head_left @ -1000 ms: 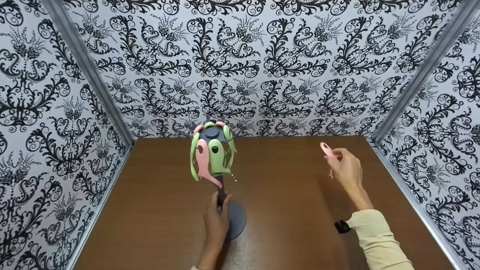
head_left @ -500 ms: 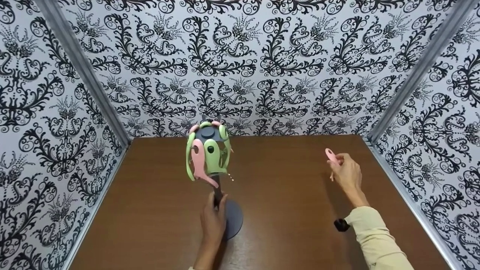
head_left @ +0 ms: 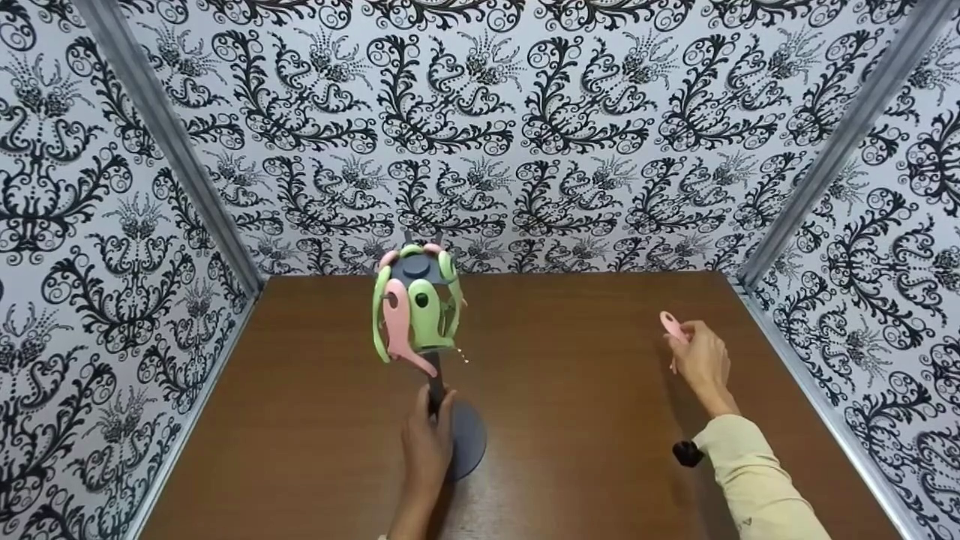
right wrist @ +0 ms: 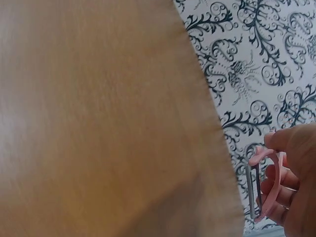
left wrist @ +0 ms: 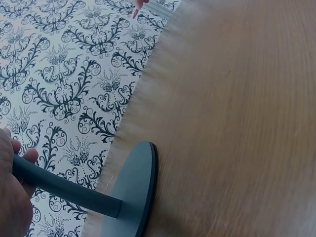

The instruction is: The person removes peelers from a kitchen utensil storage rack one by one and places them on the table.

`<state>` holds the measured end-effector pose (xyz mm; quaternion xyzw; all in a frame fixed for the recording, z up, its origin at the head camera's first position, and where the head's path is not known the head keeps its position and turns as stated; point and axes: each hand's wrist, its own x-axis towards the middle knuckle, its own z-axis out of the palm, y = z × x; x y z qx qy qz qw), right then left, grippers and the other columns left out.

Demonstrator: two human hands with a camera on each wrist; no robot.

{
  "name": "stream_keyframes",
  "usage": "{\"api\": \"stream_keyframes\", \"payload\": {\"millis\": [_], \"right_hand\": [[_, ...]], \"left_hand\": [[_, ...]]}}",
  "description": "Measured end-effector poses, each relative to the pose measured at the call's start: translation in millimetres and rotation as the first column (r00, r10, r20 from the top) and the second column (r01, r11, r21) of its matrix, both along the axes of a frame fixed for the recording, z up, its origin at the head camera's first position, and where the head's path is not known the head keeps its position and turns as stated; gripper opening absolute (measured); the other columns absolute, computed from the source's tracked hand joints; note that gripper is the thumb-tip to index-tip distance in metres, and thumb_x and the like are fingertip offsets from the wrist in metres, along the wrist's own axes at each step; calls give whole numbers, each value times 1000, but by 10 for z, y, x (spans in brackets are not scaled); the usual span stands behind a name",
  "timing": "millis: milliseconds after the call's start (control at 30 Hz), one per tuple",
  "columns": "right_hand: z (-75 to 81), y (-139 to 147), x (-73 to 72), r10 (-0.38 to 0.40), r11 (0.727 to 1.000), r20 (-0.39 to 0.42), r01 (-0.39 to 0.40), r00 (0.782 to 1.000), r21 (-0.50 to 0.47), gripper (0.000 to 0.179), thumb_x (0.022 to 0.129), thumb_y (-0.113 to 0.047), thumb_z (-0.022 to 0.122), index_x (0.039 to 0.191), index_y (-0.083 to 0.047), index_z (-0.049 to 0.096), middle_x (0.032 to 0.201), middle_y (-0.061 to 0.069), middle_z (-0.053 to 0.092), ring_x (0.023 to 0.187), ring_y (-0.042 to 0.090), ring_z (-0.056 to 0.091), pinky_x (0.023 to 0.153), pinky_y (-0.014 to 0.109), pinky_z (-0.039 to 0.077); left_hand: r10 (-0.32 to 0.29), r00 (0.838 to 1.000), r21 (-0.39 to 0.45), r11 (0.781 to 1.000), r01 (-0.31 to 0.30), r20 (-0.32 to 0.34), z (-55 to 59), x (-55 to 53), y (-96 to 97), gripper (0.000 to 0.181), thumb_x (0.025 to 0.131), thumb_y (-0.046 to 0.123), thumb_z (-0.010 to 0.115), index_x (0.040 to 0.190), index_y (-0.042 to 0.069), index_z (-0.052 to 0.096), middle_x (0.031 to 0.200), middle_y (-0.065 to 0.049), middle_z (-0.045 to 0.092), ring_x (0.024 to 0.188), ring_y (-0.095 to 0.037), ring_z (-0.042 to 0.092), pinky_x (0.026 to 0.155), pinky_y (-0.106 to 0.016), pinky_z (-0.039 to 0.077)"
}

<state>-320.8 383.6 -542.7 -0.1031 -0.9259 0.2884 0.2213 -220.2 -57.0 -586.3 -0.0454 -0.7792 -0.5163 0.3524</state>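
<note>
My left hand (head_left: 427, 446) grips the dark grey pole of a round-based utensil stand (head_left: 471, 442), which stands upright on the table left of centre. In the left wrist view, fingers wrap the pole (left wrist: 69, 191) above the flat base (left wrist: 129, 190). Pink and green utensils hang from hooks around its top, among them a pink one (head_left: 398, 322) and a green one (head_left: 426, 322). Over the table's right side, my right hand (head_left: 706, 364) holds a pink peeler (head_left: 677, 332) by its handle, the holed end pointing up and away. Its metal blade (right wrist: 251, 192) shows in the right wrist view.
The brown wooden table (head_left: 570, 390) is enclosed by walls in black-and-white scroll pattern (head_left: 480, 135). Grey metal posts (head_left: 832, 142) stand at the back corners, and metal edging runs along the table's sides.
My right hand has moved slightly right and nearer with the peeler in it. The left hand keeps its grip on the stand; the whole head view shifted a little.
</note>
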Motion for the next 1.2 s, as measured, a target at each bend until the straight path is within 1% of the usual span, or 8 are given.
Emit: {"api": "stream_keyframes", "payload": {"millis": [200,400,667,733,833,967,1067,1200], "right_hand": [[-97,62,9,-5,1000,30,4,1000,3,38,95,-21,73,121,5,64,105,27,70,96,50,65,79,63,47],[-216,107,5,-27,1000,73,28,997,-2,37,96,-24,73,120,2,64,107,27,70,96,50,65,78,63,47],[-336,123,11,3,1000,92,-3,996,6,39,96,-25,73,121,4,64,106,27,69,93,49,65,78,63,48],[-358,123,12,6,1000,95,-7,995,5,39,97,-25,73,121,4,64,106,27,69,92,48,65,78,62,49],[-387,124,21,8,1000,95,-9,995,8,39,96,-25,73,121,4,63,105,27,69,91,48,65,77,63,49],[-430,127,32,8,1000,100,-9,995,15,38,96,-24,73,119,5,63,106,28,69,92,49,65,77,63,48],[-463,118,33,5,1000,111,-6,994,13,38,96,-23,72,119,5,63,107,29,68,93,49,65,78,63,48],[-503,97,18,0,1000,136,-1,991,10,40,96,-25,71,121,5,63,109,29,68,94,49,65,79,62,48]], "left_hand": [[-2,1000,7,1000,2,-19,2,-5,-8,13,96,10,75,106,10,67,85,4,69,71,-11,61,60,-32,51],[8,1000,8,1000,-8,-8,25,-2,3,12,96,11,75,104,9,67,86,3,70,74,-12,64,62,-35,54],[21,1000,14,1000,-21,4,20,1,6,11,95,10,75,103,9,67,86,3,70,75,-13,66,64,-36,55],[17,1000,15,1000,-17,5,10,-3,11,12,95,10,75,104,9,67,86,3,70,76,-12,66,63,-36,55],[-2,1000,17,1000,2,-10,-14,-7,19,13,96,9,74,108,8,67,89,1,71,79,-11,68,65,-35,57],[-30,999,18,999,31,-40,-37,-7,26,15,98,8,72,111,7,67,91,2,71,79,-11,66,65,-32,56],[-33,998,15,999,34,-45,-35,-5,24,15,98,8,72,111,8,66,91,2,70,76,-11,64,62,-31,53],[-20,999,14,1000,20,-26,-23,-2,14,15,97,9,73,111,5,67,92,2,71,78,-11,65,64,-33,55]]}}
